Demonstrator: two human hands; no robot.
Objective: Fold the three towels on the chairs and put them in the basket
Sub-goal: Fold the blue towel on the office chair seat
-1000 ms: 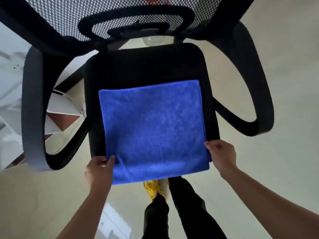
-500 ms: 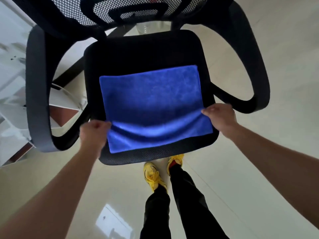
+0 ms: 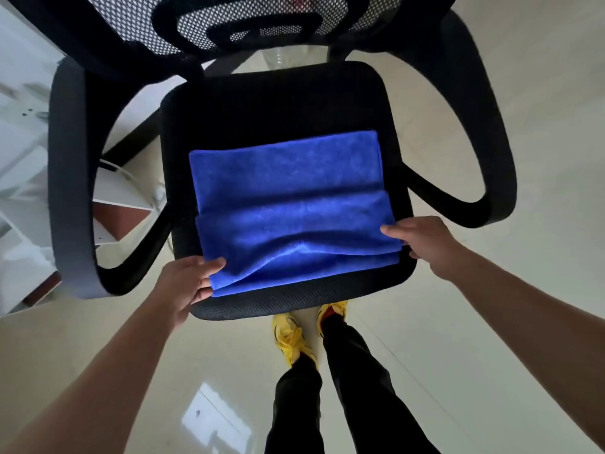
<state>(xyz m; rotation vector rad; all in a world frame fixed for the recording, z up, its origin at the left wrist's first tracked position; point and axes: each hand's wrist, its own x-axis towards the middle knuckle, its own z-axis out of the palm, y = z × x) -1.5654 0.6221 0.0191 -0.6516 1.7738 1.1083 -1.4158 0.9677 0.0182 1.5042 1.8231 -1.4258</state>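
A blue towel (image 3: 288, 204) lies on the black seat of an office chair (image 3: 271, 103). Its near part is doubled over, so a second layer covers the front half and a raised crease runs across the middle. My left hand (image 3: 188, 285) pinches the towel's near left corner at the seat's front edge. My right hand (image 3: 422, 242) grips the near right corner, thumb on top of the cloth. No basket and no other towels are in view.
The chair's two curved armrests (image 3: 70, 191) flank the seat and its mesh backrest (image 3: 229, 24) rises behind. White furniture (image 3: 23, 132) stands at the left. My legs and yellow shoes (image 3: 291, 339) are below the seat on a pale shiny floor.
Both hands lifted the towel's near edge from the seat's front and carried it toward the backrest, laying a folded layer over the towel. The camera view shifted with my head.
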